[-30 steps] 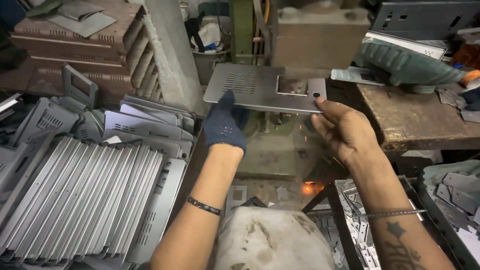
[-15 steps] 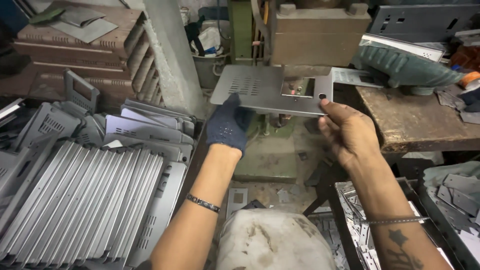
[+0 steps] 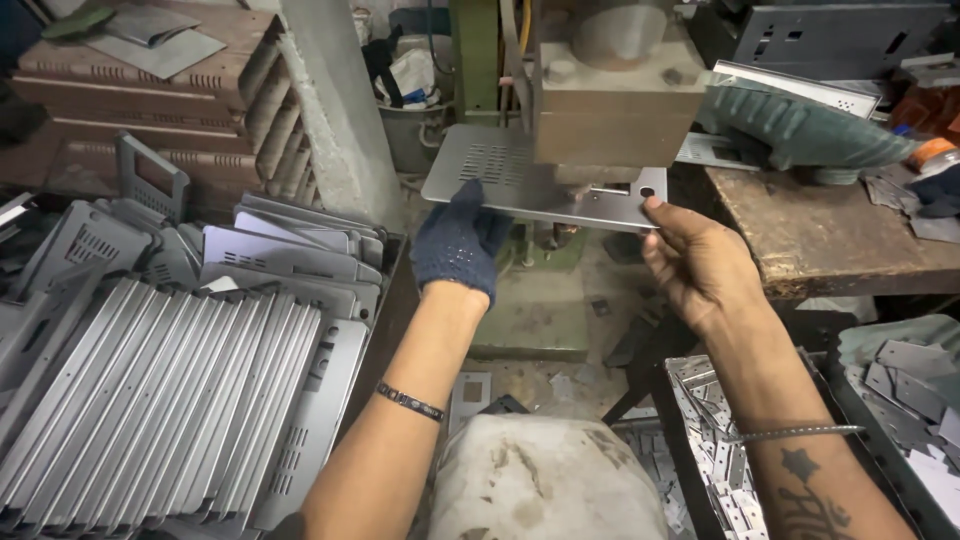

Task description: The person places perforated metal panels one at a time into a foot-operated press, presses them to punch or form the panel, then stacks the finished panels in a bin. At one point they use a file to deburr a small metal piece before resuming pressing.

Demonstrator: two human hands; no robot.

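Metal plate [image 3: 520,180] sits level between our two hands, its far edge tucked under the block of the press [image 3: 620,100] straight ahead of us. It is thin grey sheet with a patch of slots near the left hand and a round hole at the corner by the right. We judge it light and stiff, smooth enough to slip, with cut edges that could bite bare skin; best held at the near edge and corners, fingers well out from under the block.

Left hand [image 3: 458,243], in a dark knit glove, closes on the near left edge from below. Right hand [image 3: 700,265], bare, props the right corner with its fingertips, thumb at the edge beside the hole.

Left of the left hand: a big stack of ribbed grey panels [image 3: 170,400] leaning in rows, more loose ones behind. Beyond them, brown slotted sheets [image 3: 140,90] piled against a concrete post [image 3: 335,110].

Right of the right hand: a worn wooden bench [image 3: 840,235] carrying a green cover [image 3: 800,125]. Below the right forearm, a bin of small cut pieces [image 3: 710,440].

Floor under the press is dusty concrete with scraps. Cramped, cluttered workshop.
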